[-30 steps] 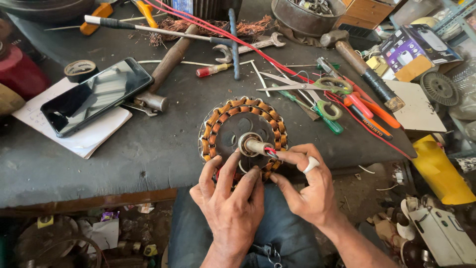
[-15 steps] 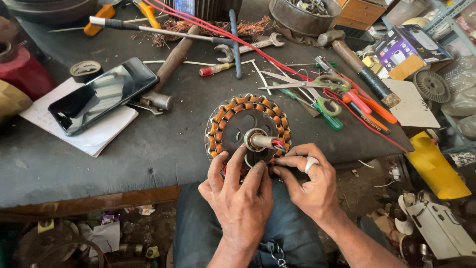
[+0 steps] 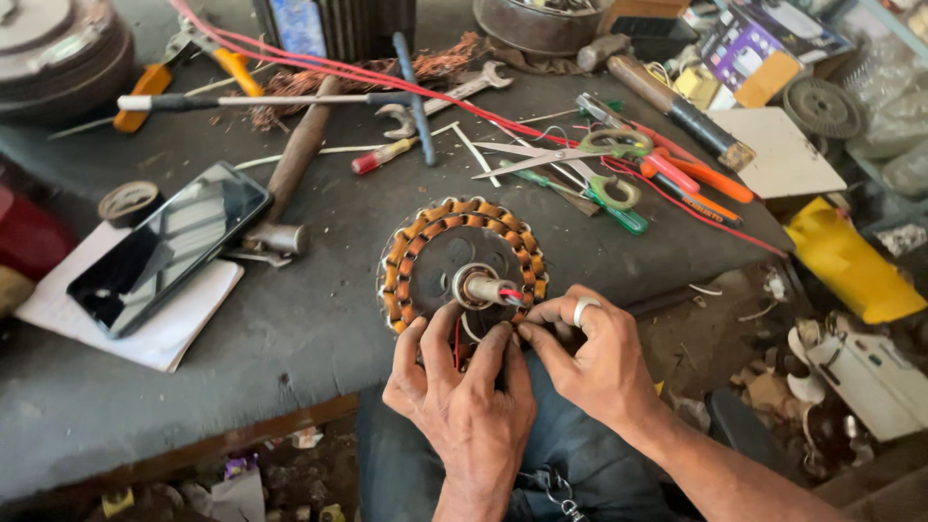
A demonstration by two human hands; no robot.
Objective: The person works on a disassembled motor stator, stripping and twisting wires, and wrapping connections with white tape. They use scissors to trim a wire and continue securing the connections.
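A round motor stator with orange-brown copper windings and a steel shaft lies at the front edge of the dark workbench. My left hand rests its fingers on the stator's near rim, with a thin red wire running between them. My right hand, wearing a silver ring, pinches at the same rim just right of the shaft. The fingertips of both hands meet there. What they pinch is hidden by the fingers.
A black phone lies on a white notepad at left, beside a hammer and a tape roll. Green-handled scissors, orange screwdrivers, a spanner and red cables lie behind. A yellow bag hangs right.
My right fingers have dropped from the shaft to the stator's near rim. Both hands have closed in until their fingertips meet. The stator has stayed put.
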